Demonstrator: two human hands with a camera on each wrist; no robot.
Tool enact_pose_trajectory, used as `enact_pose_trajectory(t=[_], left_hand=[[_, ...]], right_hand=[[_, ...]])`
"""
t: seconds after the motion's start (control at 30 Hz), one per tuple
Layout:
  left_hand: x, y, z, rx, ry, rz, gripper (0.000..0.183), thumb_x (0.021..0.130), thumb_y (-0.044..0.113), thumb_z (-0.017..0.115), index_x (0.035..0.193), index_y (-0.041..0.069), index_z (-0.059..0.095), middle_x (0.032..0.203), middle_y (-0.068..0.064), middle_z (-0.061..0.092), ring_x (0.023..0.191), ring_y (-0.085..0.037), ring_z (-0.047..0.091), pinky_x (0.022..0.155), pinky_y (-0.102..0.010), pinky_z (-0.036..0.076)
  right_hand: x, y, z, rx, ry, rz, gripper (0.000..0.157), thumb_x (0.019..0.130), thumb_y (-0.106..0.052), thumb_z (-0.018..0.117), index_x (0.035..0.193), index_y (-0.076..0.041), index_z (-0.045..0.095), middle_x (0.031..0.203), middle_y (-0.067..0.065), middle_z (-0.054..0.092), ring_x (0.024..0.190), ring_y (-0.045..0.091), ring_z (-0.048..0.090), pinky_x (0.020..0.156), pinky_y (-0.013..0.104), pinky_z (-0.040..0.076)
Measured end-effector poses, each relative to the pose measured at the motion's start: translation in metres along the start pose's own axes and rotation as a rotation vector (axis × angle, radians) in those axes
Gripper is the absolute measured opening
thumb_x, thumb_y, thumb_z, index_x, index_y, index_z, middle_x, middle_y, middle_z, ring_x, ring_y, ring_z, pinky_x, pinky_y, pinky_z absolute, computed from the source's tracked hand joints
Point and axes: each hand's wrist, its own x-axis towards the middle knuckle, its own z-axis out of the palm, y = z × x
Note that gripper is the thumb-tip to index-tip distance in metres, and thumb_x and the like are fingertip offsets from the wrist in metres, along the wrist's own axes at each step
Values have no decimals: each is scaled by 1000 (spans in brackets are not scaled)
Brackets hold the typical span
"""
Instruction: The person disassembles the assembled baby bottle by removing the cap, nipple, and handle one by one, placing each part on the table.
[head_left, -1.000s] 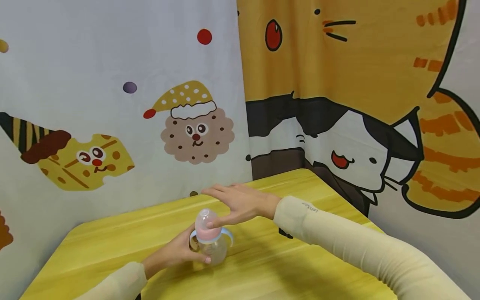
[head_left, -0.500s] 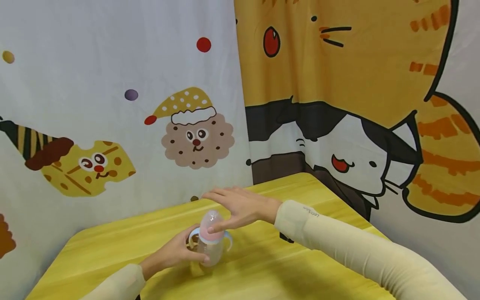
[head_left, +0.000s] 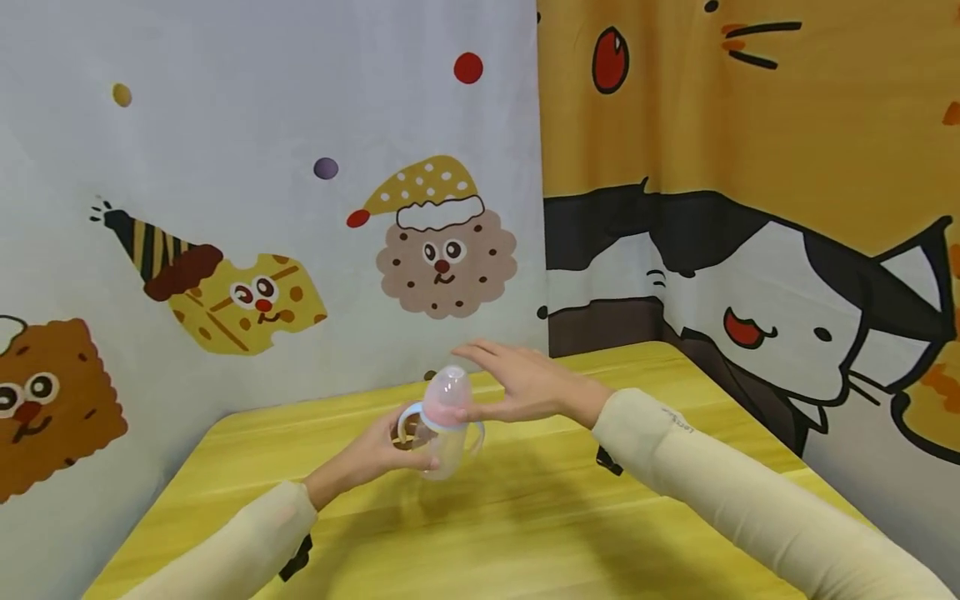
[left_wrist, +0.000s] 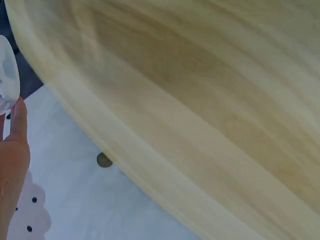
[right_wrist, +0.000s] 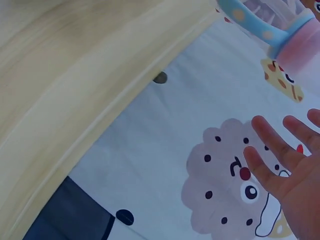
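Observation:
A clear baby bottle with a pink collar, pale blue side handles and a clear dome cap stands upright in my left hand. That hand grips the bottle from the left, its thumb across the front; the fingers behind are partly hidden. My right hand is on the bottle's other side with fingers spread and straight, thumb tip at the collar. Whether the thumb touches is unclear. In the right wrist view, the straight fingers hold nothing, and a blue handle shows above. The left wrist view catches only part of the bottle.
A yellow wood-grain table lies under both hands. Close behind it hangs a white curtain with cartoon prints, and an orange one meets it at the corner. Dark straps show under both wrists.
The head view has swung left, so the scene sits further right. The bottle and both hands appear higher in view, the bottle raised with the left hand. The right hand's spread pose stays alike.

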Motion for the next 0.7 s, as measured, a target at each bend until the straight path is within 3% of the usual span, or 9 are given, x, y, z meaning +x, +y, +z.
enact_pose_trajectory(t=[0.13, 0.33, 0.5, 0.7], left_hand=[[1, 2, -7, -34, 8, -2, 69, 91, 17, 84, 151, 11, 50, 142, -14, 59, 129, -41, 58, 104, -43, 53], [1, 7, -15, -62, 34, 13, 68, 92, 13, 83, 152, 13, 50, 142, -15, 57, 128, -33, 61, 104, -40, 55], [-2, 12, -17, -69, 54, 12, 70, 93, 15, 82, 154, 14, 48, 143, -15, 56, 130, -41, 59, 100, -39, 57], [-5, 13, -9, -73, 90, 35, 71, 93, 16, 82, 155, 14, 48, 146, -18, 55, 129, -41, 61, 98, -36, 58]], right_hand=[[4, 4, -8, 55, 17, 50, 93, 91, -79, 61, 167, -32, 32, 167, -3, 40, 133, 23, 61, 102, 54, 54], [9, 12, -24, 189, 133, 110, 89, 91, -81, 59, 166, -42, 29, 166, -7, 40, 132, 20, 60, 98, 58, 55], [10, 19, -23, 316, 172, 140, 91, 90, -83, 57, 165, -40, 31, 165, -4, 41, 132, 22, 59, 101, 60, 53], [1, 20, -17, 575, 220, 78, 93, 91, -82, 57, 165, -29, 36, 165, 4, 42, 131, 31, 62, 111, 61, 47]])
